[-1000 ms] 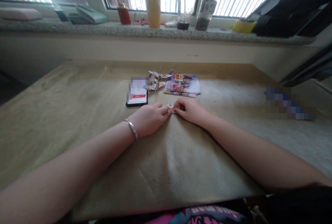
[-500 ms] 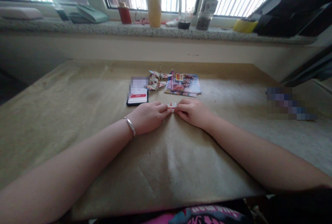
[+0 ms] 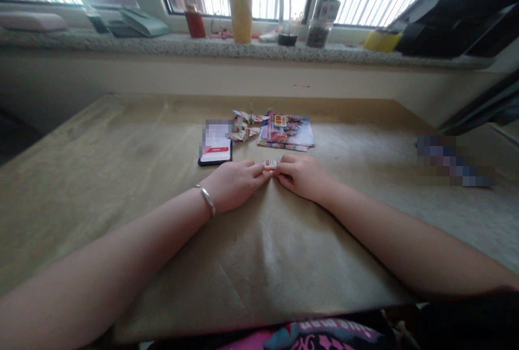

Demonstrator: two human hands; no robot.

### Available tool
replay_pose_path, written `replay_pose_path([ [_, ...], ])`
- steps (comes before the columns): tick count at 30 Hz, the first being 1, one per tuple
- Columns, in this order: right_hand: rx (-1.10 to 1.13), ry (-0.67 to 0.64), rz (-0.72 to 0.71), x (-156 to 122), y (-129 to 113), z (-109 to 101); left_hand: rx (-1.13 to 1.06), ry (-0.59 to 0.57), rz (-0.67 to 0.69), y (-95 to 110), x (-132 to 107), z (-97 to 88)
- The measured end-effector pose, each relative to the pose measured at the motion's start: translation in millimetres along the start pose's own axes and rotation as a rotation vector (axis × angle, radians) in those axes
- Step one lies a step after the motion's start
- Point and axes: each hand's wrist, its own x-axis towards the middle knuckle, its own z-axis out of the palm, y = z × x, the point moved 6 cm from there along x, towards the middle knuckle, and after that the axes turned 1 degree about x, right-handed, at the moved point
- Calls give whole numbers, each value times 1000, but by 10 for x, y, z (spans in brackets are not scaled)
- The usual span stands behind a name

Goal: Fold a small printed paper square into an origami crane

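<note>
A small folded piece of printed paper [image 3: 270, 164], white with red print, lies on the table between my fingertips. My left hand [image 3: 237, 181] is closed on its left side, the fingers pressed together over the paper's edge. From the other side my right hand [image 3: 300, 176] pinches it with thumb and curled forefinger. Both hands rest on the tabletop, their fingertips almost meeting. The lower part of the paper is hidden under the fingers. Just beyond stand several folded paper cranes [image 3: 245, 132], made from similar printed paper.
A phone [image 3: 217, 150] with a lit screen lies beyond my left hand. To the right of the cranes is a stack of colourful printed leaflets [image 3: 287, 131]. A blurred-out object [image 3: 454, 162] sits at the table's right. Bottles and jars line the granite windowsill [image 3: 162, 44].
My left hand has shifted very slightly to the right along the paper. The paper's visible part has tilted a little. Otherwise the scene looks the same.
</note>
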Motion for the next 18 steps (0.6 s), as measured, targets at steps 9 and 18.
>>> replay_pose_path([
  [9, -73, -76, -77, -57, -72, -9, -47, -29, -51, 41, 31, -29],
  [18, -15, -83, -90, -36, -44, -39, -99, -70, -25, -50, -5, 3],
])
